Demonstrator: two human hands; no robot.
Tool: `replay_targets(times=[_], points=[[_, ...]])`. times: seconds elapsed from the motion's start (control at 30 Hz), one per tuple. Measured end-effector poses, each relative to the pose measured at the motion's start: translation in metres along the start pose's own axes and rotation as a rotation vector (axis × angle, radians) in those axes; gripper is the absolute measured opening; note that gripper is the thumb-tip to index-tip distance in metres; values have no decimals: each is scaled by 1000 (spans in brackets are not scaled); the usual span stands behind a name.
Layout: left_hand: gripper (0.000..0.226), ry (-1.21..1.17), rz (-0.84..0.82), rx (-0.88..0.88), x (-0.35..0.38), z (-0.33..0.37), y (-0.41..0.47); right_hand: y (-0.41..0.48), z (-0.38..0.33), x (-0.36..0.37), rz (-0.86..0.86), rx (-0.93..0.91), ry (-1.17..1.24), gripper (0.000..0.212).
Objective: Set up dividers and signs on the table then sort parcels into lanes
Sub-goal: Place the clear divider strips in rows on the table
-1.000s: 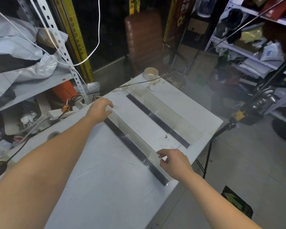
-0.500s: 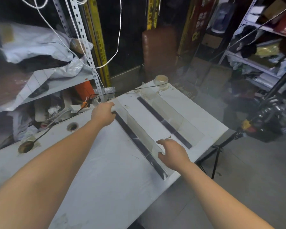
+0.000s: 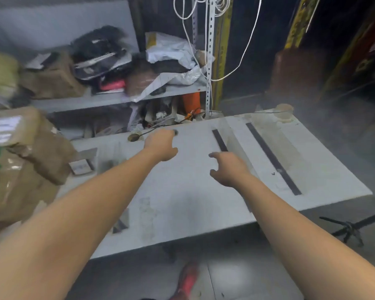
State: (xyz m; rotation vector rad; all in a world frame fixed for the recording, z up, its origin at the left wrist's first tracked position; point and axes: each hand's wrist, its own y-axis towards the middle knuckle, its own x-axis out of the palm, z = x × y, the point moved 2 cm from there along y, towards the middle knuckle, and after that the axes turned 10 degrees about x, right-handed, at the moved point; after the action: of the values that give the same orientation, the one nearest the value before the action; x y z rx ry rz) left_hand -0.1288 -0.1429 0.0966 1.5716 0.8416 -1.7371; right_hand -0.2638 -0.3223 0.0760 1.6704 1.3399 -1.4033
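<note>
Now L hand (image 3: pixel 160 146), R hand (image 3: pixel 227 167) loose-fingered, holding nothing, over table (image 3: pixel 182 202) mid, btwn parcels (image 3: pixel 30 169) left edge, dividers (image 3: pixel 273 161) right.

White table (image 3: pixel 182 202): two clear dividers on black base strips, parallel and apart, crossing its right half. These are the near divider (image 3: pixel 220 140) and far divider (image 3: pixel 273 161). Panels look upright, though blur leaves this uncertain. Brown-wrapped parcels (image 3: pixel 26 165) heaped at left end, small sign stand (image 3: pixel 82 164) just beside them.

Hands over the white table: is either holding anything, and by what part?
Nothing. The left hand and right hand are empty, fingers loosely curled, over the white table.
</note>
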Motion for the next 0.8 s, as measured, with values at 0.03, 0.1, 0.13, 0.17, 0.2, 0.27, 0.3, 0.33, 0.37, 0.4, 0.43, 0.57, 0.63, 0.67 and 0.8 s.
replay_targets(times=[0.03,0.1,0.13,0.17,0.2,0.27,0.3,0.33,0.37,0.4,0.43,0.57,0.63,0.67,0.8], points=[[52,9,-10,-13,-2,-7,-13,-2,-11,-1,13,-20,3,55],[52,18,-49,-39,-3,-24,-38,-5,-34,-1,32,-63,-10,53],[52,16,-69,-53,-3,-34,-49,-6,-45,-1,36,-84,-19,52],[52,20,-83,-67,-4,-43,-60,-7,-56,-2,38,-104,-24,52],[52,29,-88,-81,-4,-52,-70,-7,-67,-3,41,-121,-26,51],[50,29,-91,-104,-6,-71,-86,-9,-87,-3,44,-145,-30,50],[49,20,-92,-112,-6,-81,-93,-10,-96,-2,42,-154,-34,50],[48,11,-93,-117,-6,-91,-99,-11,-106,0,40,-163,-38,49],[46,1,-95,-121,-6,-100,-105,-13,-115,4,39,-171,-44,49],[45,-13,-101,-127,-5,-110,-110,-14,-125,8,37,-178,-51,49],[44,-28,-107,-136,-3,-120,-115,-14,-134,13,32,-184,-59,48],[41,-49,-110,-140,5,-158,-128,-12,-172,36,11,-179,-88,47],[38,-59,-111,-111,10,-176,-130,-9,-190,46,3,-161,-96,47],[37,-65,-113,-90,13,-185,-129,-8,-199,51,-2,-148,-98,46],[33,-107,-103,-1,27,-220,-120,-1,-233,72,-23,-90,-82,46]])
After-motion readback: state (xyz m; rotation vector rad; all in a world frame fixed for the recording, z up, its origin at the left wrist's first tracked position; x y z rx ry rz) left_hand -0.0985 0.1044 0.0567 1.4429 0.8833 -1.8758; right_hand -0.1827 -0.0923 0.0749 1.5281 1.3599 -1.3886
